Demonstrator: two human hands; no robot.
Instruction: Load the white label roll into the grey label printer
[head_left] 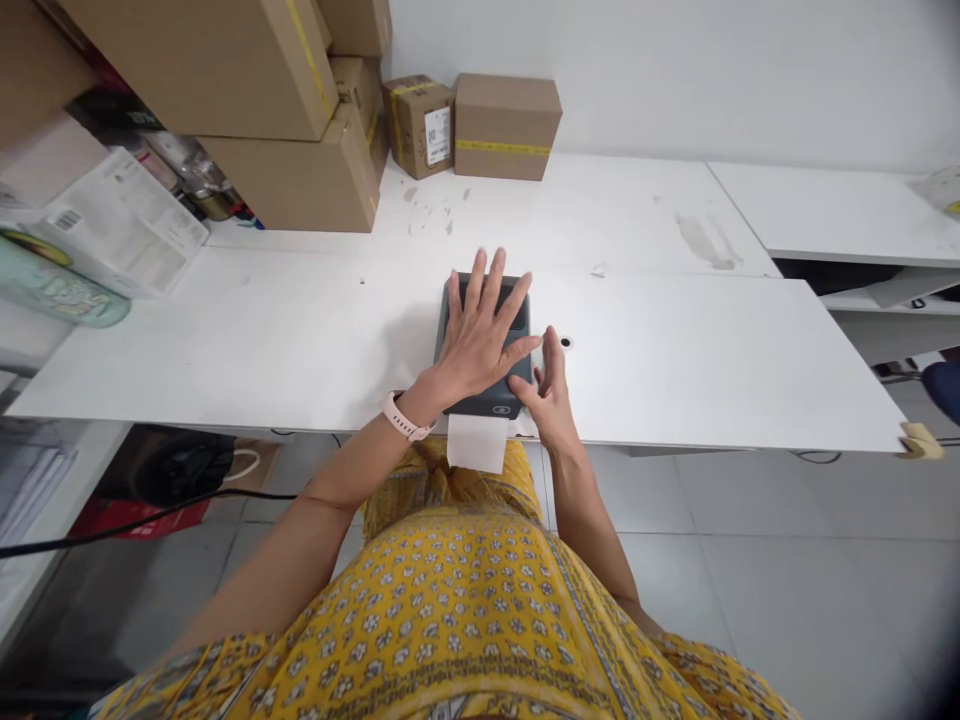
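Dark grey device (495,395), white paper (477,444) protruding; left hand (478,335) lies splayed on top, right hand (553,398) rests unclosed alongside.

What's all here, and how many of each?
device: one, dark grey, under left hand
paper: one, white, at device's near edge
table: one, white, under device
boxes: at least six, brown, back and left
carton: one, white, far left
bottle: one, green, left edge
other items: too unclear to count, mixed, left
cable: at least one, black, lower left
floor: one, grey, below
clothing: one set, yellow, bottom
wristband: one, pink, left arm
left hand: one, bare, on device
right hand: one, bare, device's right side
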